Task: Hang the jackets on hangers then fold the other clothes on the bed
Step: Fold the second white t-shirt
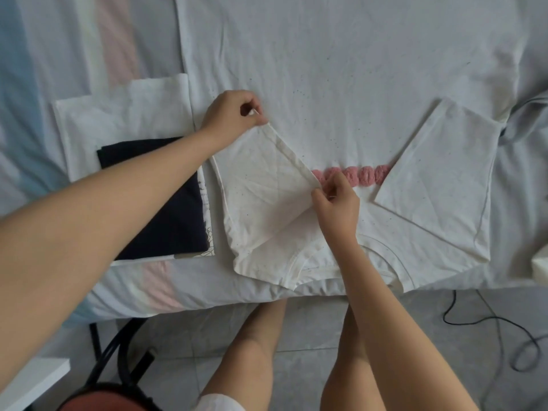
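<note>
Head view: a white T-shirt lies flat on the bed, its collar at the near edge. The left hand and right hand each pinch the hem of the sleeve on the person's left side. The cloth looks thin, light and limp, so it will likely sag and crease. The stitched hem, held at two spread points, seems the best grip.

White speckled tee spread flat on the bed, collar at the near edge, pink pom-poms across the chest. Both sleeves folded in. Just left, folded navy top stacked on folded white top.
</note>
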